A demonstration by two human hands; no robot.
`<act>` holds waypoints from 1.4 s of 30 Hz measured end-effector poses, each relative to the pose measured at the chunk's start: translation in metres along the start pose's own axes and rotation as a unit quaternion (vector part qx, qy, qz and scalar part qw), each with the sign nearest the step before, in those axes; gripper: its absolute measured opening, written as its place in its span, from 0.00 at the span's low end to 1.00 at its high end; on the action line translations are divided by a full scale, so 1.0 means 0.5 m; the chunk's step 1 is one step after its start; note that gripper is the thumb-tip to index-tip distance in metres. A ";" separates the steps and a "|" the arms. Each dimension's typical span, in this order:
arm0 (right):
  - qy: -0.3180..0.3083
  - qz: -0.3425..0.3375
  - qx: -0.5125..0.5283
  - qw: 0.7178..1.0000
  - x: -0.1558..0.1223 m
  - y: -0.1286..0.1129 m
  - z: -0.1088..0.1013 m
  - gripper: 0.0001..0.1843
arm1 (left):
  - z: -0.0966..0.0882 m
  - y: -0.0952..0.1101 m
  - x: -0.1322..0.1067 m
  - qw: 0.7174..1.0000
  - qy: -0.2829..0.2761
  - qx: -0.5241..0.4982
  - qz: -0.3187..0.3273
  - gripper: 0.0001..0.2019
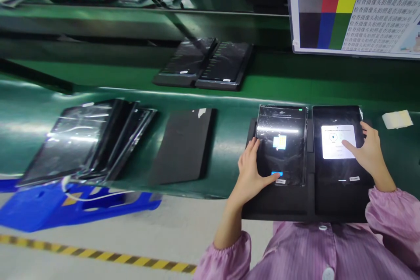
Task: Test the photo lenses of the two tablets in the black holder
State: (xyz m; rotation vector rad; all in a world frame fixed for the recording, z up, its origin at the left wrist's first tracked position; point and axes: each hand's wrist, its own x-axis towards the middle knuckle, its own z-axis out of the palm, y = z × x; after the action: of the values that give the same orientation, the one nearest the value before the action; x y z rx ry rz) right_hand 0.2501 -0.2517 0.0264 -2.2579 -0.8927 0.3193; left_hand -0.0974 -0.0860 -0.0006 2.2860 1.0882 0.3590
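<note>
The person wears a pale pink smock with fine vertical stripes. Its sleeves are full and gathered into elastic cuffs at both wrists, one at seven o'clock, one at four. White round buttons run down the front at six o'clock. Both hands are bare, with no gloves.

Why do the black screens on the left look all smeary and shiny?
In the head view the stack of tablets is motion-blurred with white glare streaks; the two tablets under the left hand and right hand look sharper, with a glare band on the left tablet.
</note>
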 end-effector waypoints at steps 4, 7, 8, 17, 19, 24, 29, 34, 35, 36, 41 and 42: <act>0.009 0.001 0.000 1.000 0.001 -0.002 0.005 0.52 | 0.000 0.004 0.002 1.000 -0.002 0.008 -0.008 0.58; 0.016 -0.014 -0.011 1.000 0.004 -0.001 0.014 0.52 | -0.009 0.003 0.000 1.000 -0.015 -0.021 0.001 0.54; 0.019 -0.016 -0.012 1.000 0.004 0.000 0.017 0.52 | -0.013 0.002 -0.001 0.999 -0.020 -0.031 0.002 0.53; -0.085 -0.013 0.015 0.996 -0.027 0.021 -0.022 0.61 | -0.015 0.000 -0.004 0.999 -0.012 -0.046 0.004 0.50; -0.112 -0.036 0.003 0.993 -0.048 0.027 -0.032 0.62 | -0.014 -0.001 -0.005 0.999 -0.012 -0.048 0.004 0.49; -0.143 -0.047 -0.063 0.987 -0.089 0.028 -0.026 0.64 | -0.014 0.002 -0.003 0.998 -0.012 -0.056 -0.003 0.49; -0.128 -0.027 -0.040 0.991 -0.086 0.018 -0.015 0.64 | -0.016 0.003 -0.004 0.998 -0.011 -0.059 -0.008 0.48; -0.060 0.081 0.151 0.983 -0.027 0.019 -0.027 0.60 | -0.010 -0.002 -0.002 0.998 0.001 -0.069 -0.001 0.45; -0.048 0.113 0.187 0.975 -0.010 0.021 -0.032 0.59 | -0.006 -0.003 -0.001 0.998 0.008 -0.063 0.003 0.45; -0.040 0.140 0.214 0.966 0.007 0.023 -0.038 0.58 | -0.001 -0.003 0.001 0.998 0.018 -0.055 0.006 0.45; -0.051 0.187 0.317 0.928 0.063 0.023 -0.070 0.41 | 0.019 -0.004 0.007 0.997 0.071 -0.033 0.011 0.43; -0.056 0.187 0.336 0.921 0.065 0.019 -0.072 0.38 | 0.021 -0.004 0.008 0.996 0.079 -0.035 0.012 0.43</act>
State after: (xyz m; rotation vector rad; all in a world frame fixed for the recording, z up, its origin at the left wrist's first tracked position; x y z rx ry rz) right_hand 0.2949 -0.2526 0.0474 -1.7480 -0.3097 0.8026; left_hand -0.0914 -0.0861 -0.0104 2.2404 1.1077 0.5877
